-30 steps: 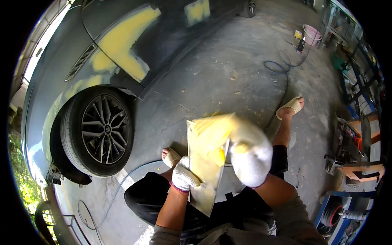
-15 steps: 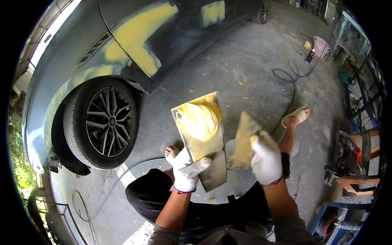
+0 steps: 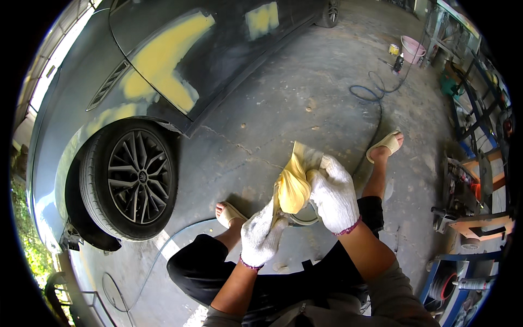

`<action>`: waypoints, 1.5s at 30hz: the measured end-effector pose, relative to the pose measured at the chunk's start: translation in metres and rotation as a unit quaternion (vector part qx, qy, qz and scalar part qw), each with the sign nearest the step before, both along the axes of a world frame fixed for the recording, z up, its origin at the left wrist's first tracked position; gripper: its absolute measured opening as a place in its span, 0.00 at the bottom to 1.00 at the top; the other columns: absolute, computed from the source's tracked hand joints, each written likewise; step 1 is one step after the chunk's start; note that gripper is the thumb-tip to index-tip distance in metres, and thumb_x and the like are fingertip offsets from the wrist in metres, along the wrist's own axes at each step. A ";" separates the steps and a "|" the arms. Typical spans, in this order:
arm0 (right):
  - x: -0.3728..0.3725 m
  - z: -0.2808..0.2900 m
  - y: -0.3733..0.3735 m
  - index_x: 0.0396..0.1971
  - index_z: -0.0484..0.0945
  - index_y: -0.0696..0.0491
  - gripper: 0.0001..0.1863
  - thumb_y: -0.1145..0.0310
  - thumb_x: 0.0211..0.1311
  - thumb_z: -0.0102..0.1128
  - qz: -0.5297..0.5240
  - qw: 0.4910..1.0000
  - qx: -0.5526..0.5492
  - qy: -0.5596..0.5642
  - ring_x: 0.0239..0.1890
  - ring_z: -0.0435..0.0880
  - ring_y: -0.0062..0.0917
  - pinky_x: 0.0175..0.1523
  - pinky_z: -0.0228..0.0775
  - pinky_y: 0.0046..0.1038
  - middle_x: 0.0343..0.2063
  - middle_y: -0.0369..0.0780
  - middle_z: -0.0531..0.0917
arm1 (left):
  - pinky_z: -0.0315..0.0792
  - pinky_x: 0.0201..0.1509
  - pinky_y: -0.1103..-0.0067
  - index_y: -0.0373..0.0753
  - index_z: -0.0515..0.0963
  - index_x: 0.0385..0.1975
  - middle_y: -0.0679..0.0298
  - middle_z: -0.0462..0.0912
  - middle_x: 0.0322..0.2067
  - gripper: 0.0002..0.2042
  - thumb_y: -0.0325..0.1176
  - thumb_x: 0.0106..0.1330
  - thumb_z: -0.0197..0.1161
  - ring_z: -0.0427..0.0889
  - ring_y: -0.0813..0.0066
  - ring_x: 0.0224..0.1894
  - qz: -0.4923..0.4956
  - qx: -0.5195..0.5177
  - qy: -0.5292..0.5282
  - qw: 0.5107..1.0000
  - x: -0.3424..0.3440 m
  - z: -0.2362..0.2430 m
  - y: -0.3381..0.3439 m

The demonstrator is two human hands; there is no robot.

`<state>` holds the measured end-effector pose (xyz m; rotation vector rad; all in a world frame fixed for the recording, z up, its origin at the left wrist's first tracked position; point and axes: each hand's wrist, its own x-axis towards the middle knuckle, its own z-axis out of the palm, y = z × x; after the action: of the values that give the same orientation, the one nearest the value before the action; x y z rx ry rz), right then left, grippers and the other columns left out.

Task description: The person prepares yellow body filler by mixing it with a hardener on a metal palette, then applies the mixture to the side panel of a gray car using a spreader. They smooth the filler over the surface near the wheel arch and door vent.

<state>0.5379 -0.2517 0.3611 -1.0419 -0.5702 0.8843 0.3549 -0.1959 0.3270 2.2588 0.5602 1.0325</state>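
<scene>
My left hand (image 3: pixel 260 240), in a white knit glove, grips the lower end of a flat mixing board (image 3: pixel 275 203) tilted almost edge-on. A thick mound of yellow body filler (image 3: pixel 295 191) lies between the board and a spreader (image 3: pixel 311 156). My right hand (image 3: pixel 335 193), gloved likewise, is closed on the spreader and presses it to the filler. To the left stands a dark grey car (image 3: pixel 218 76) with yellow filler patches (image 3: pixel 163 60) over its door and fender. Partly hidden behind my hands is a round container rim (image 3: pixel 305 219).
The car's front wheel (image 3: pixel 143 177) is close on my left. A hose (image 3: pixel 376 98) curls over the concrete floor (image 3: pixel 283 103). Far right are a pink bucket (image 3: pixel 412 50), a dark bottle (image 3: pixel 399 64) and a small yellow can (image 3: pixel 393 49). Metal racks (image 3: pixel 474 120) line the right side.
The board has turned from facing up to nearly edge-on. My right hand has brought the spreader leftward and up onto the filler, which is now gathered in a lump. The view has shifted slightly.
</scene>
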 end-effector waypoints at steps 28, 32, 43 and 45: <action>-0.017 0.018 -0.002 0.46 0.79 0.65 0.13 0.74 0.64 0.61 -0.036 0.878 0.089 -0.470 0.40 0.85 0.28 0.48 0.74 0.26 0.38 0.45 0.86 | 0.76 0.51 0.76 0.25 0.77 0.52 0.56 0.86 0.45 0.31 0.19 0.42 0.79 0.84 0.71 0.45 -0.263 -0.700 -0.284 0.601 -0.049 -0.037 0.051; -0.019 0.039 -0.002 0.55 0.73 0.64 0.17 0.77 0.68 0.54 -0.166 0.868 0.152 -0.442 0.52 0.80 0.34 0.58 0.70 0.30 0.52 0.49 0.80 | 0.74 0.55 0.77 0.27 0.75 0.56 0.58 0.84 0.48 0.30 0.21 0.50 0.76 0.82 0.74 0.48 -0.214 -0.607 -0.240 0.727 -0.050 -0.011 0.037; -0.039 0.012 0.000 0.49 0.79 0.59 0.12 0.73 0.70 0.53 -0.145 0.918 0.088 -0.358 0.43 0.79 0.24 0.52 0.70 0.29 0.43 0.41 0.83 | 0.62 0.61 0.84 0.29 0.68 0.64 0.64 0.82 0.49 0.36 0.18 0.50 0.68 0.77 0.81 0.49 -0.034 -0.412 -0.156 0.897 -0.017 0.053 0.010; -0.045 0.009 0.005 0.50 0.76 0.60 0.13 0.69 0.73 0.50 -0.157 0.960 0.044 -0.226 0.40 0.77 0.18 0.49 0.69 0.22 0.41 0.38 0.82 | 0.73 0.56 0.79 0.28 0.71 0.61 0.46 0.82 0.49 0.30 0.19 0.53 0.62 0.83 0.64 0.50 0.021 -0.177 -0.078 0.981 -0.009 0.048 0.005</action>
<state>0.4926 -0.2463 0.3704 -1.2204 -0.7903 0.3342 0.3458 -0.1908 0.3753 1.8472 0.6681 1.0287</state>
